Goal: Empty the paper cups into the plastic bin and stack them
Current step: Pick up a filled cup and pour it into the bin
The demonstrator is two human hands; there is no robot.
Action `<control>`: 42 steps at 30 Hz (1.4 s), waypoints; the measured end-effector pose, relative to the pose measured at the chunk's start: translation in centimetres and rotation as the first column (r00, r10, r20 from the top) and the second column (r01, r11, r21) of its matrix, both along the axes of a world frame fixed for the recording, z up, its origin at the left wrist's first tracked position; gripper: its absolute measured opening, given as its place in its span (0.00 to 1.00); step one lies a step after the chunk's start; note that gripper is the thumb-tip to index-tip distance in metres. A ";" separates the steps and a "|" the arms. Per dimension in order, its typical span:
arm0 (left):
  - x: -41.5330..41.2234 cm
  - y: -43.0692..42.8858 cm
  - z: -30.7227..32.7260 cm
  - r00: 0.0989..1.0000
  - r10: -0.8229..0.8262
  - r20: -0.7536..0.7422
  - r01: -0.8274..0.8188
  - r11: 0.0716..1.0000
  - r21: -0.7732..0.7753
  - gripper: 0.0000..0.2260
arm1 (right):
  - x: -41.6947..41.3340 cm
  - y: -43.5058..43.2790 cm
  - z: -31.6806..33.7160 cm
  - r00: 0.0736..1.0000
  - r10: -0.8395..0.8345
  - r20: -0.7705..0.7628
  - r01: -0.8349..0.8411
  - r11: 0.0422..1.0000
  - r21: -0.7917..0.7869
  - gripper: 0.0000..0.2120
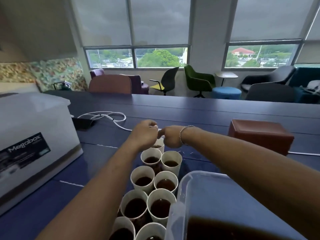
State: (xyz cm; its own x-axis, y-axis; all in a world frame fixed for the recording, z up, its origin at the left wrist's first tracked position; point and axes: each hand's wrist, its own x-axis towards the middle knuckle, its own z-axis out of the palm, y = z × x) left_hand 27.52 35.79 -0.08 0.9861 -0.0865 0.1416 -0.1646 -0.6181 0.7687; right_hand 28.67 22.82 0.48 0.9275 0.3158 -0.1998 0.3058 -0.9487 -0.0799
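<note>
Cups [142, 178] crowd between Megabox [34, 135] and bin [207, 187].

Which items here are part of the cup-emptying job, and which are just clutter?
Job:
paper cups holding dark liquid
farthest cup, with left hand and right hand at it
plastic bin, dark liquid already inside

Lying about:
white Megabox box
red-brown box
white cable
black adapter
</note>
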 end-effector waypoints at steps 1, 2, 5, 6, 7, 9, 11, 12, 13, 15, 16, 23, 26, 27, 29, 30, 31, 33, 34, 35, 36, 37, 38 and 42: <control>0.2 0.0 -0.1 1.000 -0.001 -0.002 0.001 1.000 0.001 0.11 | 0.5 0.2 -0.3 1.000 0.011 -0.018 -0.011 1.000 -0.029 0.20; 0.6 0.0 -0.4 1.000 -0.001 -0.010 0.001 1.000 0.002 0.11 | 1.1 0.3 -0.7 0.999 0.021 -0.044 -0.023 0.998 -0.059 0.20; 1.3 0.1 -1.3 0.999 0.003 -0.039 -0.004 1.000 -0.007 0.11 | 1.9 0.4 -2.1 0.994 0.025 -0.108 -0.043 0.985 -0.167 0.19; 1.5 0.2 -1.6 0.999 0.005 -0.051 -0.005 1.000 -0.007 0.11 | 2.2 0.3 -2.6 0.993 0.023 -0.113 -0.044 0.981 -0.188 0.19; 1.6 0.3 -1.9 0.998 0.002 -0.059 -0.002 1.000 -0.006 0.11 | 2.7 0.2 -3.1 0.993 0.022 -0.112 -0.045 0.979 -0.201 0.18; 1.8 0.5 -2.4 0.998 -0.005 -0.068 0.005 1.000 0.000 0.12 | 3.2 0.1 -3.5 0.996 0.019 -0.089 -0.035 0.982 -0.188 0.15; 1.8 0.7 -2.8 0.997 0.000 -0.076 0.000 1.000 0.005 0.12 | 3.3 -0.1 -3.2 0.996 0.007 -0.084 -0.021 0.986 -0.166 0.11; 1.8 0.8 -2.8 0.997 0.007 -0.077 -0.006 1.000 0.008 0.12 | 3.3 -0.2 -2.9 0.997 -0.002 -0.078 -0.011 0.987 -0.158 0.10; 1.9 0.9 -2.8 0.997 0.012 -0.077 -0.011 1.000 0.014 0.12 | 3.2 -0.5 -2.4 0.997 -0.027 -0.075 0.017 0.990 -0.139 0.11; 1.9 0.8 -2.6 0.997 0.021 -0.073 -0.018 0.999 0.043 0.09 | 3.1 -1.1 -1.3 0.996 -0.060 -0.070 0.053 0.993 -0.106 0.13; 2.0 0.7 -2.5 0.998 0.031 -0.061 -0.026 0.996 0.083 0.08 | 3.2 -1.6 -0.8 0.995 -0.078 -0.059 0.073 0.994 -0.075 0.13; 0.7 -2.6 0.5 0.989 0.147 -0.029 -0.138 0.971 0.197 0.25 | -0.6 -4.8 4.9 0.989 -0.126 0.072 0.121 0.990 0.072 0.12; -1.1 -5.4 2.3 0.997 0.065 -0.046 -0.062 0.996 0.071 0.23 | -4.2 -6.9 7.8 0.990 -0.102 0.095 0.102 0.995 0.000 0.12; -1.7 -6.2 2.8 0.998 0.046 -0.049 -0.045 0.999 0.023 0.22 | -5.3 -7.6 8.6 0.989 -0.110 0.097 0.111 0.994 -0.003 0.12; -3.3 -7.8 4.1 0.999 0.009 -0.047 -0.012 0.999 -0.047 0.18 | -7.9 -9.1 9.9 0.985 -0.118 0.125 0.113 0.992 0.046 0.12; -4.3 -8.8 4.7 0.999 -0.002 -0.034 0.000 0.998 -0.058 0.16 | -9.4 -10.1 10.3 0.981 -0.129 0.146 0.116 0.989 0.094 0.14; -5.1 -9.5 5.3 1.000 -0.006 -0.012 0.005 0.998 -0.060 0.15 | -10.7 -10.9 10.5 0.975 -0.147 0.165 0.120 0.979 0.162 0.17; -6.8 -11.0 6.3 0.999 -0.021 0.031 0.023 0.997 -0.070 0.14 | -13.6 -12.9 10.5 0.957 -0.216 0.193 0.143 0.931 0.335 0.27; -7.8 -11.7 6.8 0.998 -0.037 0.047 0.041 0.996 -0.075 0.14 | -15.0 -14.0 10.3 0.944 -0.272 0.190 0.170 0.888 0.427 0.33; -8.7 -12.3 7.2 0.997 -0.057 0.057 0.062 0.995 -0.078 0.15 | -16.1 -15.0 9.9 0.928 -0.331 0.169 0.208 0.839 0.503 0.37; -9.7 -13.0 7.5 0.995 -0.084 0.061 0.089 0.993 -0.076 0.15 | -17.4 -15.9 9.3 0.912 -0.386 0.142 0.248 0.791 0.559 0.40; -10.8 -13.7 7.8 0.992 -0.111 0.057 0.115 0.990 -0.081 0.15 | -18.6 -16.8 8.6 0.899 -0.423 0.113 0.281 0.755 0.593 0.40; -11.6 -14.2 7.9 0.989 -0.135 0.054 0.139 0.987 -0.086 0.14 | -19.2 -17.3 8.0 0.896 -0.435 0.087 0.293 0.729 0.619 0.38; -15.9 -16.2 7.7 0.972 -0.232 0.039 0.235 0.966 -0.111 0.15 | -23.4 -18.6 5.6 0.896 -0.445 0.003 0.277 0.564 0.778 0.29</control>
